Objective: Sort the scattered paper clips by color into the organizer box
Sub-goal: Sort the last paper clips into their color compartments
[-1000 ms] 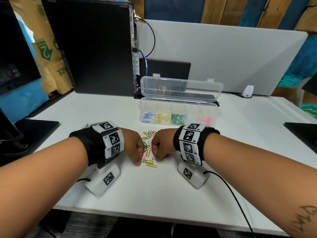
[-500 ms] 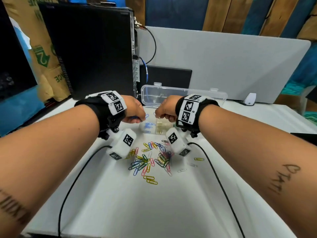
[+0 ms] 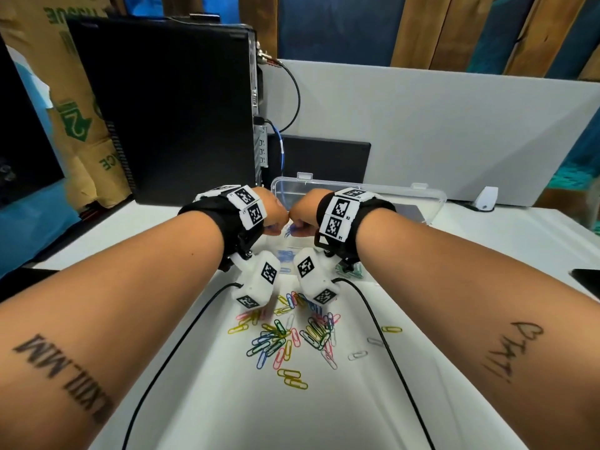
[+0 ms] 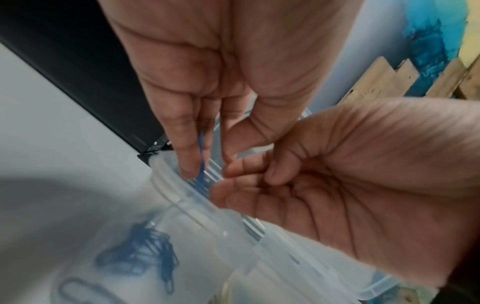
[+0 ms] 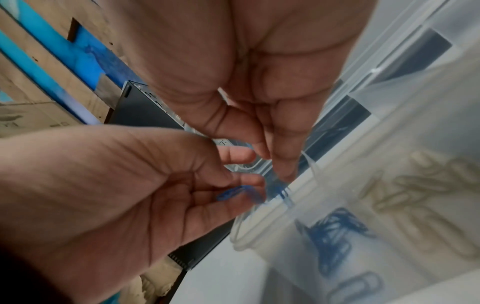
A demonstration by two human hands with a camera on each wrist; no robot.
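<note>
The clear organizer box [image 3: 431, 203] stands open at the back of the table, its left end under my hands. My left hand [image 3: 276, 222] and right hand [image 3: 302, 222] meet above the compartment with blue clips [image 3: 285, 254]. In the left wrist view my left hand [image 4: 207, 164] pinches a blue paper clip [image 4: 201, 162] over the box rim [image 4: 176, 197]. More blue clips [image 5: 233, 193] lie on its curled fingers. My right hand [image 5: 275, 164] has thumb and forefinger pinched, with a blue clip [image 5: 281, 191] at their tips. A pile of mixed-colour clips [image 3: 285, 339] lies nearer me.
A black computer tower [image 3: 162, 108] stands at the back left, with a grey divider panel [image 3: 438, 125] behind the box. Wrist-camera cables [image 3: 181, 345] trail over the white table [image 3: 227, 410]. Green clips [image 3: 352, 271] show through the box wall. A dark object [image 3: 587, 280] lies at the right edge.
Both hands left the pile, rose to the box and closed in on each other over the blue compartment, carrying blue clips.
</note>
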